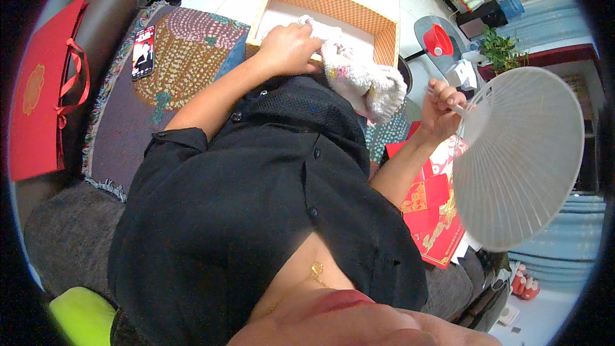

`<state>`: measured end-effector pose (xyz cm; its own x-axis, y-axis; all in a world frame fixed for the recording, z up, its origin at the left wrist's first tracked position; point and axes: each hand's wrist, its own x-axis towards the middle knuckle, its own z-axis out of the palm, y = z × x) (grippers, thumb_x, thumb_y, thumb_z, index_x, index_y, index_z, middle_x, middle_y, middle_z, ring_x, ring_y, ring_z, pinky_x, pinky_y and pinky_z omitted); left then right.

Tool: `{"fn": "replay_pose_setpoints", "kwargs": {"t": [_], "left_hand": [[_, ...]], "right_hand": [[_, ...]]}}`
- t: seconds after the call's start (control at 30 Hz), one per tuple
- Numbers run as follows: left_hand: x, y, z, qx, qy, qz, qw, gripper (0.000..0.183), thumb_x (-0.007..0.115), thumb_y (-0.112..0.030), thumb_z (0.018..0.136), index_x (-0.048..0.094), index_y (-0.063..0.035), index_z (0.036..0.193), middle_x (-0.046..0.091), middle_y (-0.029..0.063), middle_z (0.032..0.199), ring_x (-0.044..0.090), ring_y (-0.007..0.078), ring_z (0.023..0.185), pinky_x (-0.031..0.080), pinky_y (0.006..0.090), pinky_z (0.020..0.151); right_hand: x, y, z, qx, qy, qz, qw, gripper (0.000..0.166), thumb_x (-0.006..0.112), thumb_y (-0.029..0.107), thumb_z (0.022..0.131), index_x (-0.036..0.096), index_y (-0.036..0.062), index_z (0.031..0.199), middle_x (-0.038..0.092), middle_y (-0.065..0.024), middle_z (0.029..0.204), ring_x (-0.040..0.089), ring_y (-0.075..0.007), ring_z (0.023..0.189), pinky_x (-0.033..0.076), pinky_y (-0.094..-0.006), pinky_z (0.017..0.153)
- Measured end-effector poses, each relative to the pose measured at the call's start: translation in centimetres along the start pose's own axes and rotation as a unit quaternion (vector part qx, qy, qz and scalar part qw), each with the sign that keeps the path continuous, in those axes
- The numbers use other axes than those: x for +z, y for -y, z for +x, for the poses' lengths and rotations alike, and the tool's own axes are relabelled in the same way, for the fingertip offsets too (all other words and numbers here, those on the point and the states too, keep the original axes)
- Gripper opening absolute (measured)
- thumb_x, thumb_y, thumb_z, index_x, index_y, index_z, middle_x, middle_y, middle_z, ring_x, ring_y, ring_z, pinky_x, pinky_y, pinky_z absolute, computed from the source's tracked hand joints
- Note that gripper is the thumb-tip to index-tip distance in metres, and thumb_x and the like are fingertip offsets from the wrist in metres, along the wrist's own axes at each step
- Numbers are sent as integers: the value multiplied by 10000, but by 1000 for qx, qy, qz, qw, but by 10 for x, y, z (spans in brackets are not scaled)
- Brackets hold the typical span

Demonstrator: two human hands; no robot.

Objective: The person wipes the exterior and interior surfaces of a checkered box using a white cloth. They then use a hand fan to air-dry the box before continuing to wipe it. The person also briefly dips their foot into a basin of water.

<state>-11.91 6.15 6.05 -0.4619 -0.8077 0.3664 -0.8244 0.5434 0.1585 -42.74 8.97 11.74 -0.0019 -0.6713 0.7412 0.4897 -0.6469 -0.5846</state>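
In my right hand (441,108) I hold the handle of a round, translucent white plastic hand fan (521,158), raised at the right. My left hand (288,50) lies over my lap at the near edge of a checked, tan open box (331,2). Its curled fingers meet a crumpled white towel (362,74) with pink and yellow patches; whether they grip it is hidden. The towel hangs over the box's near side towards my lap.
Left of me, a smartphone (143,53) with its screen lit lies on a patterned throw (110,120), beside a red paper gift bag (41,96). Red printed envelopes (427,211) lie under my right forearm. A red plastic basin (437,41) stands on a small table (425,24).
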Motion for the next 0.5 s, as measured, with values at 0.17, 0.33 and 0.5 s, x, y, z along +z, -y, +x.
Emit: {"fn": "replay_pose_setpoints", "kwargs": {"t": [0.17, 0.33, 0.5], "left_hand": [[0, -2, 1, -3, -12, -6, 1000, 363, 743, -384, 654, 688, -123, 899, 626, 140, 897, 636, 306, 847, 534, 423, 683], [-2, 0, 0, -5, 15, -15, 1000, 386, 732, -377, 662, 659, -103, 924, 610, 163, 907, 621, 325, 864, 524, 433, 711], [2, 1, 2, 9, -2, -23, 1000, 398, 715, -398, 667, 660, -104, 930, 617, 173, 883, 621, 349, 847, 521, 438, 713]], "right_hand": [[-16, -9, -9, 60, -213, -467, 856, 217, 668, 209, 874, 648, 4, 807, 561, 47, 642, 422, -3, 519, 253, -178, 434], [7, -3, 8, -32, -121, -129, 984, 405, 498, 208, 949, 446, 92, 565, 404, 3, 515, 392, -120, 530, 373, -250, 589], [25, -26, 24, 60, -187, -313, 929, 389, 623, 224, 870, 472, 74, 544, 402, 5, 515, 353, -67, 498, 303, -261, 513]]}}
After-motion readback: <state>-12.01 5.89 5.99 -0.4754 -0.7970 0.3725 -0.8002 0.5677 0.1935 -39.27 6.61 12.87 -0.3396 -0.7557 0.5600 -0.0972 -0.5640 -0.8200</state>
